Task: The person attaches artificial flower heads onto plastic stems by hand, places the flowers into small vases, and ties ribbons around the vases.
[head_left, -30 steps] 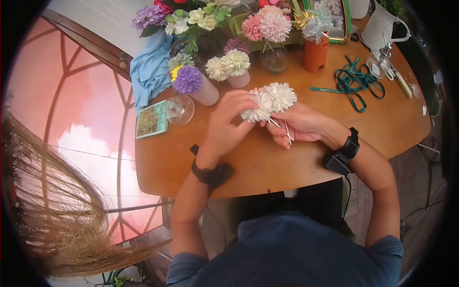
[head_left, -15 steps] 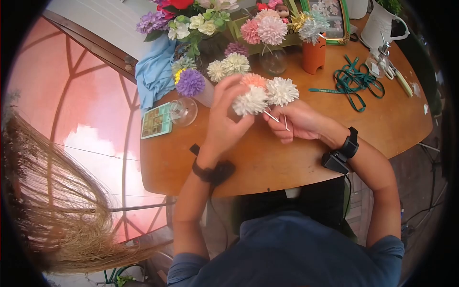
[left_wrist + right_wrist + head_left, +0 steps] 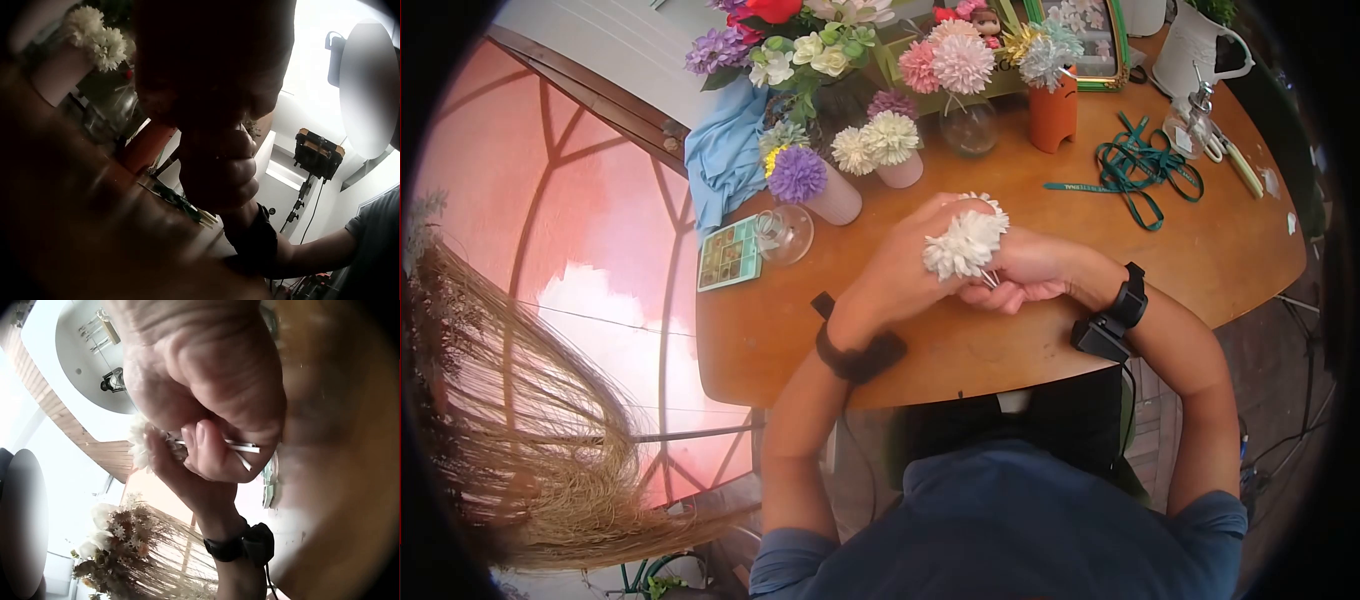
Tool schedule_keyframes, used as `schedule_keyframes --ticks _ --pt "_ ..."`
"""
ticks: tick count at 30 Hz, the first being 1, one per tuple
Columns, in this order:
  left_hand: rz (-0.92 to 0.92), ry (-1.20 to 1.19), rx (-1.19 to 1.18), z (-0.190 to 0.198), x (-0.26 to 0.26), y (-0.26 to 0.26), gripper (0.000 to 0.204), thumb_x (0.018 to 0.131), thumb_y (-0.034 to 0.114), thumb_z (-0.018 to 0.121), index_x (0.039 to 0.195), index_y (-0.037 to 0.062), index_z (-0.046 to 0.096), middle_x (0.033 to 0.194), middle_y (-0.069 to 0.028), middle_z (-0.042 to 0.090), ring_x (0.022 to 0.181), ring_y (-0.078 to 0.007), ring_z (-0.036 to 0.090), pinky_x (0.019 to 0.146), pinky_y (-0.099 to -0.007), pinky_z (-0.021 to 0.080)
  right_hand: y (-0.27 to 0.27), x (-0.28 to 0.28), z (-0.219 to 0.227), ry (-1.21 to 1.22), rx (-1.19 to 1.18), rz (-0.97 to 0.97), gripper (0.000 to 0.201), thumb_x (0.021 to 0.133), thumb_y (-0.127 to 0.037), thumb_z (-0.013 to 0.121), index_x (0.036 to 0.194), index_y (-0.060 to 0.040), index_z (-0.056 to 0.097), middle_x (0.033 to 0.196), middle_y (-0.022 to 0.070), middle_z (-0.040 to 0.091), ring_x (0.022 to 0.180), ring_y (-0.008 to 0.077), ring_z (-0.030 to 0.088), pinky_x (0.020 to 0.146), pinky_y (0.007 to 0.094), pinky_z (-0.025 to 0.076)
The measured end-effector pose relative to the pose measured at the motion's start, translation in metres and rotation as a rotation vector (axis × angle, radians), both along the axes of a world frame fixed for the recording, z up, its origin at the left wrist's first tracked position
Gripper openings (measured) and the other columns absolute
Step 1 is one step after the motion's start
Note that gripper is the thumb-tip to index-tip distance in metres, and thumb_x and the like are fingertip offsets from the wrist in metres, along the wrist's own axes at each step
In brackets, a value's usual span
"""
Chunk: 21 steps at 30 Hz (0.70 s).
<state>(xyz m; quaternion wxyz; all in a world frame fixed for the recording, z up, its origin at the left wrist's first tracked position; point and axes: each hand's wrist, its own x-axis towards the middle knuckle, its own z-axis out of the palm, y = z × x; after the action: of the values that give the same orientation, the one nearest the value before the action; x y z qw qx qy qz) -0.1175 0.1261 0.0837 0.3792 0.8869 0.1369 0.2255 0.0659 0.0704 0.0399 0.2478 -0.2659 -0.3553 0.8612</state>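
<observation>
Near the middle of the table, in the head view, a bunch of white pompom flowers is held between both hands. My left hand bends round the blooms from the left, its back up and covering part of them. In the right wrist view its thumb lies against white petals. My right hand grips the bunch's thin white stems, whose ends stick out past its curled fingers. In the left wrist view the right fist shows dark, just beyond the left hand.
Ahead on the wooden table stand pale vases of pompom flowers, a clear round vase and an orange vase. Green ribbon and scissors lie right. A compartment box and glass vessel sit left.
My left hand has turned back-up and closed over the blooms, hiding the peach flower seen half a second ago. The spread white heads are drawn together; the right hand keeps the stems.
</observation>
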Motion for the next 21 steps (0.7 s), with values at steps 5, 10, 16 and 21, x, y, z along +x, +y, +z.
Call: schedule_keyframes --ticks 5,10,16,21 --pt "0.24 -0.22 -0.214 0.002 -0.014 0.01 0.042 0.084 0.009 0.068 0.123 0.0022 0.054 0.117 -0.0077 0.06 0.107 -0.0157 0.06 0.09 -0.0294 0.048 -0.009 -0.008 0.027 -0.01 0.016 -0.26 0.03 0.102 -0.029 0.045 0.106 -0.0018 0.058 0.064 -0.0025 0.046 0.05 0.0055 0.037 0.042 0.0229 0.03" --pt "0.332 -0.174 -0.268 -0.003 -0.02 0.012 0.037 0.088 0.01 0.065 0.123 0.0014 0.054 0.115 -0.0066 0.06 0.102 -0.0117 0.058 0.086 -0.0268 0.048 -0.006 -0.013 0.016 -0.013 0.22 -0.243 0.029 0.104 -0.033 0.044 0.107 -0.0055 0.053 0.063 -0.0074 0.032 0.051 0.0037 0.027 0.044 0.0214 0.021" --pt "0.264 -0.2 -0.496 0.009 -0.025 0.006 0.031 0.096 0.022 0.056 0.119 0.0018 0.056 0.109 -0.006 0.059 0.095 -0.0126 0.057 0.082 -0.027 0.048 -0.008 -0.015 0.014 -0.037 0.243 -0.237 0.025 0.104 -0.033 0.043 0.1 -0.0098 0.052 0.062 -0.0081 0.027 0.05 0.0038 0.022 0.044 0.0217 0.017" --pt "0.254 -0.146 -0.156 -0.007 -0.026 0.004 0.031 0.1 0.028 0.048 0.107 0.0016 0.062 0.111 -0.0076 0.056 0.092 -0.012 0.055 0.075 -0.025 0.045 -0.011 -0.016 0.021 -0.135 0.185 -0.15 0.024 0.103 -0.031 0.044 0.102 -0.0077 0.05 0.063 -0.007 0.033 0.049 0.0035 0.025 0.043 0.0216 0.018"
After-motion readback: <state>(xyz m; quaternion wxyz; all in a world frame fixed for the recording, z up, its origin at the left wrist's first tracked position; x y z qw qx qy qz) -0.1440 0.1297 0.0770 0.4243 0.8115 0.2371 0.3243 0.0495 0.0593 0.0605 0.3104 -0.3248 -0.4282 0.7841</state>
